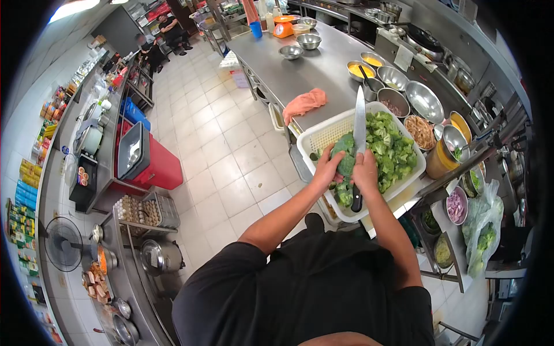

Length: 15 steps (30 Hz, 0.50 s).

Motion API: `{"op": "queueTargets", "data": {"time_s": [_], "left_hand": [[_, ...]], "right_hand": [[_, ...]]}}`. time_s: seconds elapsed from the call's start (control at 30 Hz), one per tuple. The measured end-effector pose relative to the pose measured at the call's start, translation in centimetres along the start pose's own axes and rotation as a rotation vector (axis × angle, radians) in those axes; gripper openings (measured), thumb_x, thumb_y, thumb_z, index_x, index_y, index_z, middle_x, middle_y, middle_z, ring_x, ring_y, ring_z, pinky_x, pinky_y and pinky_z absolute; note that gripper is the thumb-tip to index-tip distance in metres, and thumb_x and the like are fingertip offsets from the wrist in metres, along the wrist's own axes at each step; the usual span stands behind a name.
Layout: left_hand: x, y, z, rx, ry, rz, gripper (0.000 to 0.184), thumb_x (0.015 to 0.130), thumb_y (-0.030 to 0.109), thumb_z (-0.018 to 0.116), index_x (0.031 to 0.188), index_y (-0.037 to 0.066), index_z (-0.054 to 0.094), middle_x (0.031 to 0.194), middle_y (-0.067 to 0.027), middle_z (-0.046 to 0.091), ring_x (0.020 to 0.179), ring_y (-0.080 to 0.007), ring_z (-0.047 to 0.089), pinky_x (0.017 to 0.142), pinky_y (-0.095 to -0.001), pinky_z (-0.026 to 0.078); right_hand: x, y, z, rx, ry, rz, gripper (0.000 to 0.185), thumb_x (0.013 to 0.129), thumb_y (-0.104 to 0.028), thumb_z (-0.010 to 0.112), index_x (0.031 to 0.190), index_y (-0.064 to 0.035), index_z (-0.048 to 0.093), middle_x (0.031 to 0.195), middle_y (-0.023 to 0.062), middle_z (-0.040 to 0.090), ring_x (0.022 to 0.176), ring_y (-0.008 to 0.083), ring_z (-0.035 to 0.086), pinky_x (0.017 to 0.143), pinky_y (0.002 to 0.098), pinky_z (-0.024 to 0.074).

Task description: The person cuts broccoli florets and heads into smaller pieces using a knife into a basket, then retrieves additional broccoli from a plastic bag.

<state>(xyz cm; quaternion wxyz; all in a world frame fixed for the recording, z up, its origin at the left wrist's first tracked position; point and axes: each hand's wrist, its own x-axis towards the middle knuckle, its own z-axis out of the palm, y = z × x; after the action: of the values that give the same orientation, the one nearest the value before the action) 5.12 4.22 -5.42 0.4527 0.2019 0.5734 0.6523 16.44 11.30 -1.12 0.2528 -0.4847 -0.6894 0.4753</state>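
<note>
My left hand (328, 170) is closed on a head of broccoli (345, 155) above a white plastic basket (317, 136). In my right hand (365, 173) is a large kitchen knife (360, 118), its black handle toward me and its blade pointing away. The blade stands close beside the broccoli head; whether they touch I cannot tell. Cut broccoli florets (388, 144) fill much of the basket below both hands, with a few more under my left hand. My fingers partly hide the broccoli head and the knife handle.
An orange cloth (306, 104) lies at the steel table's (271, 63) edge. Several metal bowls (424, 99) stand beyond the basket. To the right are a bowl of chopped purple onion (456, 206) and a bagged broccoli (486, 235). A red bin (158, 164) stands left; two people sit far back.
</note>
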Motion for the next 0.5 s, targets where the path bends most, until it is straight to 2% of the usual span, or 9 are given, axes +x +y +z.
{"op": "queueTargets", "data": {"time_s": [0.1, 0.13, 0.23, 0.27, 0.37, 0.4, 0.5], "left_hand": [[0.0, 0.4, 0.0, 0.053, -0.045, -0.015, 0.064, 0.096, 0.034, 0.062, 0.151, 0.012, 0.036, 0.100, -0.0107, 0.064, 0.058, -0.0170, 0.063, 0.043, -0.0285, 0.053], [-0.1, 0.3, 0.1, 0.049, -0.039, 0.003, 0.063, 0.095, 0.033, 0.062, 0.150, 0.013, 0.038, 0.102, -0.0087, 0.064, 0.063, -0.0156, 0.063, 0.045, -0.0277, 0.052], [0.3, -0.1, -0.1, 0.050, -0.049, 0.056, 0.068, 0.091, 0.034, 0.065, 0.150, 0.013, 0.039, 0.103, -0.0125, 0.065, 0.056, -0.0164, 0.060, 0.048, -0.0283, 0.051], [0.4, -0.2, -0.1, 0.063, -0.059, 0.072, 0.067, 0.091, 0.033, 0.066, 0.149, 0.013, 0.040, 0.110, -0.0121, 0.063, 0.058, -0.0166, 0.060, 0.049, -0.0280, 0.051], [1.4, -1.0, -0.3, 0.109, -0.024, 0.177, 0.067, 0.091, 0.031, 0.066, 0.150, 0.013, 0.039, 0.108, -0.0120, 0.063, 0.058, -0.0160, 0.060, 0.050, -0.0278, 0.051], [1.4, -0.4, -0.5, 0.079, -0.031, 0.108, 0.068, 0.091, 0.030, 0.066, 0.151, 0.012, 0.038, 0.106, -0.0117, 0.063, 0.057, -0.0149, 0.058, 0.050, -0.0268, 0.051], [2.4, -0.2, -0.7, 0.045, -0.047, 0.111, 0.069, 0.091, 0.031, 0.065, 0.151, 0.012, 0.036, 0.103, -0.0123, 0.063, 0.056, -0.0153, 0.059, 0.050, -0.0272, 0.053]], "right_hand": [[-0.7, -0.1, -1.4, 0.079, -0.026, 0.016, 0.022, 0.105, -0.021, 0.044, 0.106, 0.0000, 0.050, 0.087, 0.0160, 0.058, 0.055, 0.0243, 0.061, 0.037, 0.0354, 0.0460], [-0.9, 0.2, -1.6, 0.057, 0.030, -0.001, 0.024, 0.105, -0.023, 0.044, 0.109, 0.0000, 0.052, 0.078, 0.0127, 0.057, 0.050, 0.0211, 0.058, 0.040, 0.0355, 0.0483], [-2.5, -0.4, -3.1, 0.136, 0.027, 0.025, 0.023, 0.104, -0.023, 0.047, 0.108, -0.0007, 0.052, 0.077, 0.0112, 0.057, 0.049, 0.0181, 0.056, 0.040, 0.0334, 0.0472], [-2.9, 0.3, -3.5, 0.164, 0.042, 0.026, 0.022, 0.104, -0.023, 0.049, 0.108, -0.0011, 0.052, 0.078, 0.0105, 0.058, 0.049, 0.0168, 0.056, 0.040, 0.0325, 0.0469], [-2.9, 1.7, -4.3, 0.236, 0.099, 0.024, 0.019, 0.103, -0.021, 0.053, 0.107, -0.0021, 0.052, 0.078, 0.0082, 0.058, 0.048, 0.0136, 0.054, 0.040, 0.0301, 0.0458], [-3.0, 1.8, -4.6, 0.250, 0.125, 0.024, 0.018, 0.103, -0.020, 0.054, 0.106, -0.0025, 0.052, 0.078, 0.0074, 0.058, 0.048, 0.0131, 0.054, 0.040, 0.0295, 0.0455], [-3.2, 2.3, -5.0, 0.309, 0.147, 0.058, 0.014, 0.101, -0.017, 0.056, 0.105, -0.0038, 0.053, 0.077, 0.0045, 0.056, 0.049, 0.0123, 0.053, 0.040, 0.0294, 0.0454]]}}
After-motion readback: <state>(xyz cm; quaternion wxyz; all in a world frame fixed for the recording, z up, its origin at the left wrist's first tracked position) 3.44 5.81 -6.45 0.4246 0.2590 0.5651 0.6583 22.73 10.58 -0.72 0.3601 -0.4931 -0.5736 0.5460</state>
